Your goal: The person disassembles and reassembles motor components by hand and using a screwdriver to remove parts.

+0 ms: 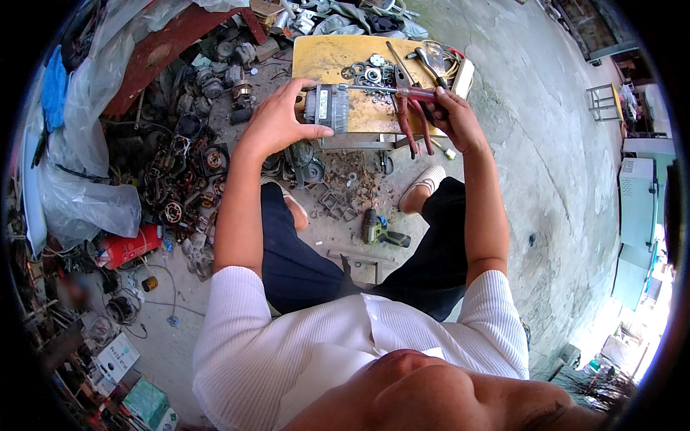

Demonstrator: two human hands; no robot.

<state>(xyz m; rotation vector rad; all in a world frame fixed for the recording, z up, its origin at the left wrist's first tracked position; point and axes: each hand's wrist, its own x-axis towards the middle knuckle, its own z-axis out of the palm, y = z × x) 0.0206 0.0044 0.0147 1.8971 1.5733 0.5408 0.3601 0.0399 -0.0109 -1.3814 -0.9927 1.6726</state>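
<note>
Part of the person's face (496, 399) lies nearest the camera, above a white ribbed shirt (287, 337), with both forearms reaching far. Well apart from each other, the two hands are both occupied: the left hand (277, 128) grips a grey finned housing (327, 111), thumb along its near side and fingers toward its far side, while the right hand (460, 121) is wrapped around the red handle of a screwdriver (417, 94). Its shaft runs left toward the housing's far edge; whether the tip touches is too small to tell. That housing sits at the left edge of a yellow table (320, 54), though whether the tabletop bears its weight cannot be told. It looks like cast metal, so probably heavy for its bulk, rigid and hard to dent, perhaps slick if greasy; the ribbed sides should give better purchase than the smooth label. The screwdriver should be light and stiff, best held by its handle. Just beside the right hand, red-handled pliers (405, 128) overhang the table's near edge. Farther on the tabletop lie metal rings (372, 75). Nearer, a green-and-black drill (375, 228) rests on the floor, with piled motor parts (190, 154) at left.
</note>
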